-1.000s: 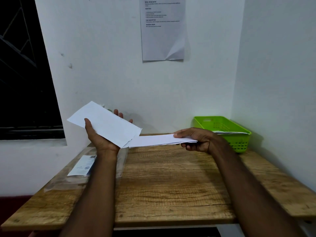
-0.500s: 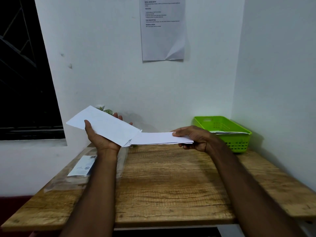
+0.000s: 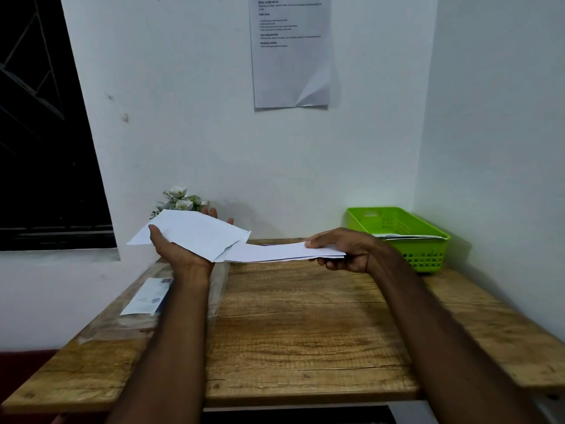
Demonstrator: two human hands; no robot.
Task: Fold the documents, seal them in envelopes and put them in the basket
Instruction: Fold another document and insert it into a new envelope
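Nearest the camera, the wooden table [image 3: 293, 341] carries a clear plastic packet [image 3: 143, 304] at its left edge, under the left forearm.

Above the table, the left hand [image 3: 180, 249] supports the envelope [image 3: 195, 232] from below, thumb laid over its near edge and fingertips showing past its far edge. The envelope's open mouth faces right. The right hand [image 3: 345, 250] pinches the right end of the folded document [image 3: 275, 252], thumb on top and fingers curled beneath. The document's long axis runs left-right, in line with the envelope, and its left end meets the mouth. How far it has entered cannot be told.

Judged step: insertion. The coming move turns on this alignment: the document lies directly right of the mouth, so a straight leftward push by the right hand should seat it, provided the leading corners do not catch.

Farther back on the right stands the green basket [image 3: 428, 237], holding at least 1 white paper item. Artificial flowers [image 3: 180, 198] sit against the wall behind the envelope, and a printed sheet [image 3: 292, 50] hangs above
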